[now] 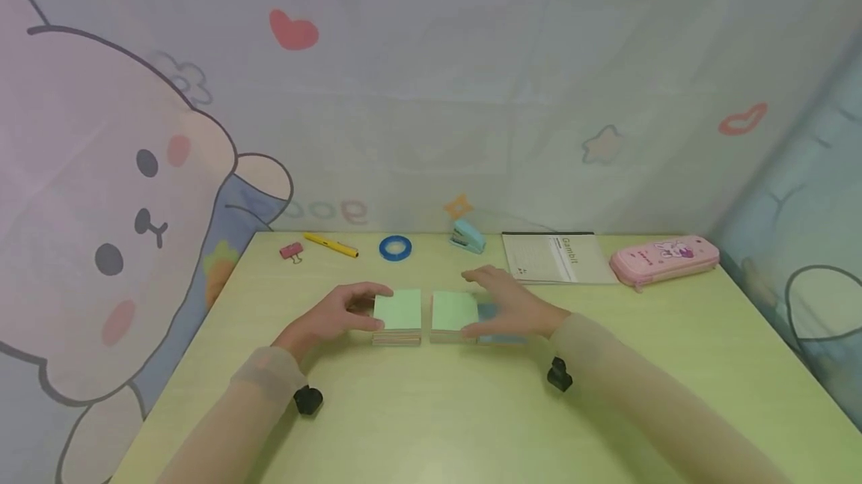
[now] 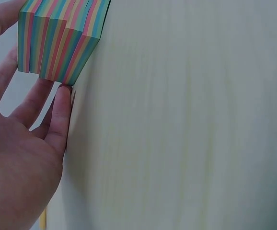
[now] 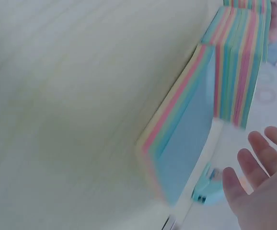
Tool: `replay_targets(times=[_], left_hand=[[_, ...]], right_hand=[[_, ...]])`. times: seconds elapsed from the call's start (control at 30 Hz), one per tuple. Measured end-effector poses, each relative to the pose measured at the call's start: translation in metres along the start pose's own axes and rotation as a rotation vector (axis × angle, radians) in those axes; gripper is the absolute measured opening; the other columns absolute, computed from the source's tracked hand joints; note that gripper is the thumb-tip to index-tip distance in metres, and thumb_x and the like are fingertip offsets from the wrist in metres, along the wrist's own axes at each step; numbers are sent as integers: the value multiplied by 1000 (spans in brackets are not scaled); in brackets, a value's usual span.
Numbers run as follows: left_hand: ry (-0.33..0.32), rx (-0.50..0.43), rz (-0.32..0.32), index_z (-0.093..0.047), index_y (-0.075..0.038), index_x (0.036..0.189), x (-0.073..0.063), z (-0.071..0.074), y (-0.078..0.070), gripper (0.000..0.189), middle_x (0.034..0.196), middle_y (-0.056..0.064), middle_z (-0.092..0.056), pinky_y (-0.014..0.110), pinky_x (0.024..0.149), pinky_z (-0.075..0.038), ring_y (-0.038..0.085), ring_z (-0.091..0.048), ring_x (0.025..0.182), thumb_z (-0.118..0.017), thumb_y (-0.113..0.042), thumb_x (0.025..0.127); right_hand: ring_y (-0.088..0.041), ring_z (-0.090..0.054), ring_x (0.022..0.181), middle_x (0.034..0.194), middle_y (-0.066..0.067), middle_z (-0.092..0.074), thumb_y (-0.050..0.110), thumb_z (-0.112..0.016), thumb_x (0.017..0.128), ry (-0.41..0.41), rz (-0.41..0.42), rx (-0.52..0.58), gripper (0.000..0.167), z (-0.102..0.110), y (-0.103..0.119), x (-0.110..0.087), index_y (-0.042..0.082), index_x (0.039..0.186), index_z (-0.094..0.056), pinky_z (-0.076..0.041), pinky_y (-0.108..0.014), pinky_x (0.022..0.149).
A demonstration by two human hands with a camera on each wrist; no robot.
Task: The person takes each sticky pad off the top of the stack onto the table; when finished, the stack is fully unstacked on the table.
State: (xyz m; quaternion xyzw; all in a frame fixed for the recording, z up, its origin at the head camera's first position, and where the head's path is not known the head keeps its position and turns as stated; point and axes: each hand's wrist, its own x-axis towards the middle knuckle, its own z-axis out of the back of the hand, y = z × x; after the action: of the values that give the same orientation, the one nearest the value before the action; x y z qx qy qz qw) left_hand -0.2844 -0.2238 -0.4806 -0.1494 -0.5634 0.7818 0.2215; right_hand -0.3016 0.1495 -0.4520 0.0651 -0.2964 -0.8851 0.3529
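Observation:
Two tall stacks of square sticky notes stand side by side with a narrow gap, both green on top and striped along the sides. My left hand (image 1: 328,316) holds the left stack (image 1: 397,310) at its left side, thumb at the front corner and fingers at the back; the left wrist view shows the striped stack (image 2: 62,40) beside those fingers. My right hand (image 1: 515,304) is spread by the right stack (image 1: 454,310). Under it lies a thinner sticky-note pad (image 3: 186,139) with a blue top, against that stack. In the right wrist view its fingers (image 3: 258,165) are apart from the notes.
Along the table's back edge lie a pink binder clip (image 1: 292,250), a yellow pen (image 1: 331,244), a roll of blue tape (image 1: 395,238), a mint stapler (image 1: 468,236), a notepad (image 1: 539,258) and a pink pencil case (image 1: 665,260). A patterned cloth (image 1: 431,95) hangs behind.

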Motion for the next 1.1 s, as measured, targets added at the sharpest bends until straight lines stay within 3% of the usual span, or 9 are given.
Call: replay_targets(times=[0.13,0.37,0.63,0.87,1.1], left_hand=[[-4,2,3,-61,-3,142,-1,-1,1,54,144,20,-59,23,97,-52,35,-60,122,-80,-5,92],[1,3,5,-61,-3,143,-2,-4,1,54,144,20,-60,25,98,-52,34,-60,124,-80,-6,93],[-12,23,3,-61,-4,143,-1,-1,2,53,144,19,-60,28,103,-50,33,-60,127,-79,-6,93],[-12,2,15,-60,-4,143,-2,-2,1,54,145,19,-60,26,102,-50,32,-60,125,-79,-6,93],[-19,11,20,-61,-5,143,-2,0,3,53,142,17,-61,26,100,-50,29,-60,121,-80,-7,93]], right_hand=[[-30,-45,139,152,-12,-50,58,-84,84,39,9,-6,100,-11,5,12,3,157,-43,-41,-52,114],[-20,-51,113,134,-8,-59,57,-83,84,40,16,-97,84,-25,4,17,5,145,-57,-48,-36,92],[-19,-51,113,135,-8,-56,54,-85,82,47,-26,-106,88,-24,12,19,3,148,-54,-49,-36,92],[-20,-51,116,134,-5,-57,51,-88,81,5,-28,-61,81,-21,8,16,8,143,-59,-49,-36,93],[-20,-54,118,138,-1,-59,56,-89,79,-66,-86,-9,85,3,-2,-7,13,145,-58,-50,-39,94]])
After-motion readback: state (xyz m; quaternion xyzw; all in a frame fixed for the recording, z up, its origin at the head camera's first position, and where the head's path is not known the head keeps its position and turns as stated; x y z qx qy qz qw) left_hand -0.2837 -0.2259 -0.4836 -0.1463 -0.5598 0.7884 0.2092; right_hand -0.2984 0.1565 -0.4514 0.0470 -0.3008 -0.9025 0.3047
